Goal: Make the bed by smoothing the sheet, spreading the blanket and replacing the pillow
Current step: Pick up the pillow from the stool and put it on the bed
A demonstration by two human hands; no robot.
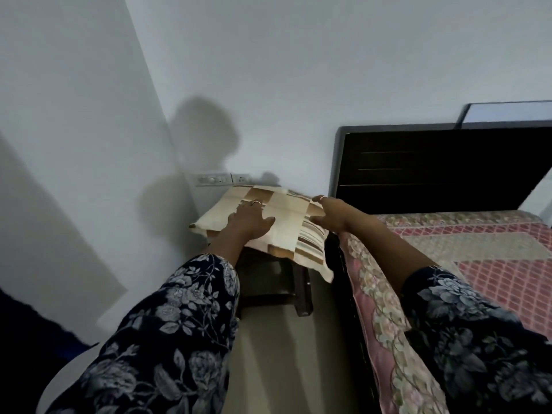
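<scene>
Pillow point(277, 225): cream, tan patches, a striped panel; lies flat on a dark wooden stool point(277, 291) beside the bed, near the headboard end. Probably parked there to leave the mattress free for the covers.
Left hand point(249, 224): laid palm down on the pillow's top, fingers spread and nearly straight, gripping nothing; ring on one finger.
Right hand point(330, 215): at the pillow's bed-side edge, fingers extended over the edge, thumb underneath or alongside; a firm grip cannot be told. Ring on one finger.
Purpose, as judged: one hand at each side suits lifting the pillow whole and carrying it across to the head of the bed.
Blanket point(490, 258): pink lattice quilt with floral border, already spread flat, its edge hanging down the near side.
Sheet: hidden beneath the blanket.
Headboard point(433, 165): dark panel against the wall.
Room: pale walls meeting in a corner, switch plate point(222, 179) just behind the pillow, pale floor point(286, 354), the person's shadow on the wall.
Sleeves: dark floral print on both arms.
</scene>
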